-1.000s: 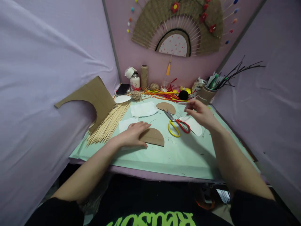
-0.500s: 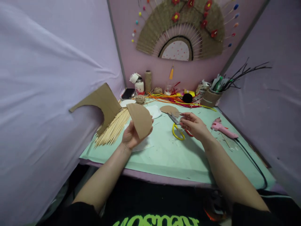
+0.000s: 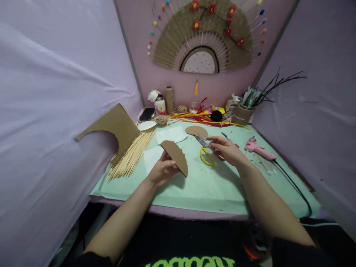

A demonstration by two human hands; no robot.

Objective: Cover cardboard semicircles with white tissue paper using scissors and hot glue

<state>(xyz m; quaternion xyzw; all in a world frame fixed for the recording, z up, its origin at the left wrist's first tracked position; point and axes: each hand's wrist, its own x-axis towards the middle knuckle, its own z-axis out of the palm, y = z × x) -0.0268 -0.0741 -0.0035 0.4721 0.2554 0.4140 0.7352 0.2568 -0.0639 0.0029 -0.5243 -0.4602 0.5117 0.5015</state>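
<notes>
My left hand (image 3: pixel 162 170) is closed on a brown half-round piece of cardboard (image 3: pixel 175 156), held tilted above the table with its curved edge rough and its face turned partly away. My right hand (image 3: pixel 224 148) pinches a pair of scissors (image 3: pixel 207 157) near the pivot. One handle loop is yellow, the other red and partly covered by the hand. The blades point to the far left, over a second half-round cardboard piece (image 3: pixel 196 130) lying on the table.
On the left, a cardboard offcut (image 3: pixel 124 124) with a curved cutout leans over thin wooden sticks (image 3: pixel 133 159). White paper (image 3: pixel 171 134) lies mid-table. A pen (image 3: pixel 230 139) and a corded pink glue gun (image 3: pixel 260 149) are at right. Twine, coloured pipe cleaners (image 3: pixel 191 118) and jars line the back.
My left hand has turned the half-round cardboard, tipping it and bringing it lower and nearer. The right hand stays at the scissors. The whole view has shifted slightly.
</notes>
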